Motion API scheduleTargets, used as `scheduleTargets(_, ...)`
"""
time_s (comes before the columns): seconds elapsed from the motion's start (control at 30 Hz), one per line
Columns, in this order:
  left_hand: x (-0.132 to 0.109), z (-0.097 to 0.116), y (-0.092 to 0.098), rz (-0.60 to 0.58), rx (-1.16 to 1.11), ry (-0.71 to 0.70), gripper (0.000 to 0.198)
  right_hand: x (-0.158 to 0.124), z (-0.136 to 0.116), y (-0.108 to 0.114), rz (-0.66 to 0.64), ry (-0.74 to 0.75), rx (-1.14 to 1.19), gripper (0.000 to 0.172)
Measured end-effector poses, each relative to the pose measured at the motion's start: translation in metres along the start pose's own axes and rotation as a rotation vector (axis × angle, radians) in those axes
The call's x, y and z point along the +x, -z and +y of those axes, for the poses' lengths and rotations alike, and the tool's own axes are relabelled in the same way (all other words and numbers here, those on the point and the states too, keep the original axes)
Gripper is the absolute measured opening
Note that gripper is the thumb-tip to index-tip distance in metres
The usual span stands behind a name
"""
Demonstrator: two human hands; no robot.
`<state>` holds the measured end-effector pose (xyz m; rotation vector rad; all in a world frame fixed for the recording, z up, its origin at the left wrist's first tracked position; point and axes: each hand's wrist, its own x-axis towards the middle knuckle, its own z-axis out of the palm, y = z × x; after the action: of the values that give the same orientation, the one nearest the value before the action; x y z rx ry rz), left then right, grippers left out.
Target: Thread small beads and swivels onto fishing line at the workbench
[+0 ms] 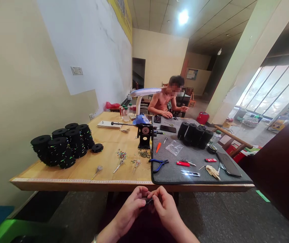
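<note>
Below the table's front edge, my left hand (pixel 131 207) and my right hand (pixel 165 205) meet with their fingers pinched together on a small dark object (pixel 148 201). I cannot make out what that object is. Both hands hang over the floor, just in front of the wooden table (pixel 83 179). Closest to them on the table are blue-handled pliers (pixel 158 164) on a grey mat (pixel 169 175).
Stacks of black spools (pixel 60 145) stand at the table's left, and more black spools (pixel 195 134) at the right. A black hand-crank tool (pixel 144 135), a desk lamp (pixel 144 92), a red lighter (pixel 183 163), scissors (pixel 190 173) and a phone (pixel 228 164) lie about. Another person (pixel 168 101) sits at the far end.
</note>
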<state>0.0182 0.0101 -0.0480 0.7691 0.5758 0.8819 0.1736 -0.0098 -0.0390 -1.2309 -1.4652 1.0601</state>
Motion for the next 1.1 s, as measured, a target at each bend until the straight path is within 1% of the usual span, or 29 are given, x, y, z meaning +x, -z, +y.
scheduleTargets(0.1,0.001,0.002,0.002,0.039,0.193,-0.022,0.030,-0.001,-0.010,0.006,0.020,0.144,-0.201,0.018)
scheduleTargets(0.17,0.001,0.002,0.002,0.046,0.242,-0.026,0.031,-0.002,-0.012,0.008,0.002,0.158,-0.229,0.016)
scheduleTargets(0.23,0.000,0.002,0.001,0.022,0.197,-0.018,0.033,-0.001,-0.011,0.010,-0.047,0.090,-0.147,0.017)
scheduleTargets(0.33,-0.001,0.003,-0.003,-0.028,0.047,0.017,0.035,0.002,-0.007,0.011,-0.099,-0.017,0.014,0.018)
scheduleTargets(0.4,-0.002,0.005,-0.006,-0.035,-0.025,0.044,0.035,0.003,-0.006,0.012,-0.088,-0.003,0.000,0.017)
scheduleTargets(0.47,-0.002,0.007,-0.008,-0.027,-0.034,0.051,0.036,0.003,-0.007,0.013,-0.059,0.058,-0.102,0.015)
scheduleTargets(0.53,-0.001,0.009,-0.009,-0.006,0.026,0.054,0.035,0.001,-0.010,0.014,-0.029,0.131,-0.227,0.014)
scheduleTargets(0.6,0.001,0.011,-0.009,0.035,0.158,0.073,0.033,0.000,-0.013,0.014,-0.018,0.198,-0.334,0.013)
scheduleTargets(0.67,0.003,0.013,-0.008,0.074,0.297,0.100,0.033,-0.002,-0.015,0.015,-0.041,0.247,-0.395,0.013)
scheduleTargets(0.73,0.004,0.015,-0.009,0.082,0.365,0.113,0.034,-0.001,-0.016,0.015,-0.074,0.261,-0.405,0.013)
scheduleTargets(0.8,0.004,0.016,-0.010,0.073,0.340,0.123,0.032,0.000,-0.016,0.017,-0.093,0.218,-0.363,0.013)
scheduleTargets(0.93,0.002,0.017,-0.013,0.080,0.184,0.164,0.029,0.004,-0.012,0.019,-0.123,0.085,-0.181,0.014)
scheduleTargets(1.0,0.002,0.017,-0.014,0.069,0.119,0.171,0.030,0.005,-0.011,0.019,-0.128,0.074,-0.143,0.014)
scheduleTargets(1.1,0.002,0.016,-0.015,0.061,0.070,0.149,0.032,0.005,-0.011,0.018,-0.093,0.108,-0.195,0.015)
